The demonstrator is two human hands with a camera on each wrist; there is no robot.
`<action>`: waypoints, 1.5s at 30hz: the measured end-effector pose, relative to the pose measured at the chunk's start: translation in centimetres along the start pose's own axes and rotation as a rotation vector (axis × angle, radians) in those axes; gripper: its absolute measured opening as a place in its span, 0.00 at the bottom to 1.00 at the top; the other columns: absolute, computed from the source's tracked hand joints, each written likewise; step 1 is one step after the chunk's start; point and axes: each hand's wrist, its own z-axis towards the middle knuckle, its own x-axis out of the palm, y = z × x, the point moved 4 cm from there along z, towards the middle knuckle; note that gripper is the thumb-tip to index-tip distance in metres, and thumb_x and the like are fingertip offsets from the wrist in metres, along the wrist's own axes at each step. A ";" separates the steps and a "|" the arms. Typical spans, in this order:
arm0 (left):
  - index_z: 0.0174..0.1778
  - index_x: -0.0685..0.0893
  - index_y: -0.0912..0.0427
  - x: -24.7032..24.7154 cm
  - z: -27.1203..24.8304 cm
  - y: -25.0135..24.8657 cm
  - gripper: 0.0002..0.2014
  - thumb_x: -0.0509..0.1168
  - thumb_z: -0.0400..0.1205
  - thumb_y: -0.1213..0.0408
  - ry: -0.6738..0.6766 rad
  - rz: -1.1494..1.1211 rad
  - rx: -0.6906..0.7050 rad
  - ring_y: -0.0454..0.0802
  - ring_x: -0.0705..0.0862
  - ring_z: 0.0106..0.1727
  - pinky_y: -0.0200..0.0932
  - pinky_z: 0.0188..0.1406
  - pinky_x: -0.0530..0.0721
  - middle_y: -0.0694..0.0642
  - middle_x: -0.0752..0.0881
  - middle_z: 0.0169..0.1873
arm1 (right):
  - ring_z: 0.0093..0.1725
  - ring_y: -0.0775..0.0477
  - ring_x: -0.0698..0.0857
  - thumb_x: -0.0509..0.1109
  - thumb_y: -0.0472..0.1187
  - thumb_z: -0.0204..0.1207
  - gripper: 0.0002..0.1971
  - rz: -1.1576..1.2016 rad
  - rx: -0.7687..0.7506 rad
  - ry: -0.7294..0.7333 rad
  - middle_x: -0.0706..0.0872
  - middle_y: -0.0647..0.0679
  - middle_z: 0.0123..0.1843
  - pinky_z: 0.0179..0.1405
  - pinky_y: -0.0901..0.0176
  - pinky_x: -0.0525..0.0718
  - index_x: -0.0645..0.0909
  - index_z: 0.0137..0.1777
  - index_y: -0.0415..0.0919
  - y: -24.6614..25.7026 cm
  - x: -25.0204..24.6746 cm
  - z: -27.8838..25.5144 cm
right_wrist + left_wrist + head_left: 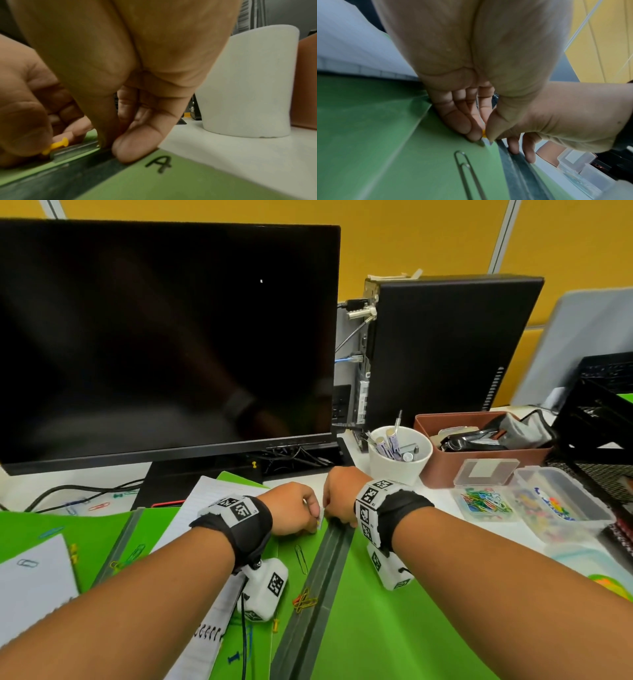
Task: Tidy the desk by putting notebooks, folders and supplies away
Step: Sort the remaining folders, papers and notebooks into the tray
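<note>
left hand [296, 510] pinches yellow pushpin [55, 145] at top edge of green folder [376, 611] | right hand [342, 494] fingers curled, tips pressing the folder's dark spine [317, 594] | folder flat on desk [442, 501] | paperclip [469, 174] loose on folder

green folder [394, 628], yellow pushpin [55, 145], white cup [400, 463], brown tray [455, 467], yellow wall [428, 234].
</note>
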 end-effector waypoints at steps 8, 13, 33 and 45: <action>0.40 0.86 0.55 0.1 0.0 -0.2 0.08 0.77 0.75 0.71 0.012 -0.005 -0.001 0.51 0.89 0.35 0.52 0.48 0.92 0.55 0.90 0.33 | 0.54 0.41 0.91 0.72 0.39 0.82 0.10 0.019 -0.016 -0.047 0.91 0.42 0.57 0.57 0.49 0.91 0.88 0.60 0.37 -0.8 -0.2 -1.0; 0.37 0.87 0.53 -0.3 -0.7 -1.5 0.08 0.77 0.75 0.71 -0.004 0.060 0.013 0.48 0.87 0.31 0.43 0.36 0.87 0.54 0.90 0.33 | 0.58 0.41 0.89 0.73 0.41 0.83 0.10 0.051 -0.046 -0.085 0.90 0.43 0.58 0.61 0.49 0.89 0.88 0.60 0.38 -1.6 -0.7 -2.8; 0.42 0.91 0.47 8.2 0.7 -22.3 0.11 0.67 0.81 0.68 0.022 0.097 0.467 0.40 0.90 0.31 0.33 0.32 0.83 0.50 0.91 0.32 | 0.31 0.54 0.83 0.74 0.39 0.78 0.04 0.294 0.290 -0.325 0.87 0.53 0.37 0.22 0.69 0.79 0.89 0.43 0.43 -22.1 -4.7 -14.5; 0.32 0.91 0.52 13.1 7.8 -29.8 0.08 0.75 0.77 0.64 -0.133 -0.062 0.404 0.47 0.89 0.35 0.51 0.48 0.93 0.44 0.91 0.36 | 0.39 0.41 0.89 0.69 0.40 0.80 0.15 0.470 0.632 -0.644 0.88 0.45 0.34 0.38 0.58 0.86 0.83 0.30 0.43 -30.7 -4.4 -17.1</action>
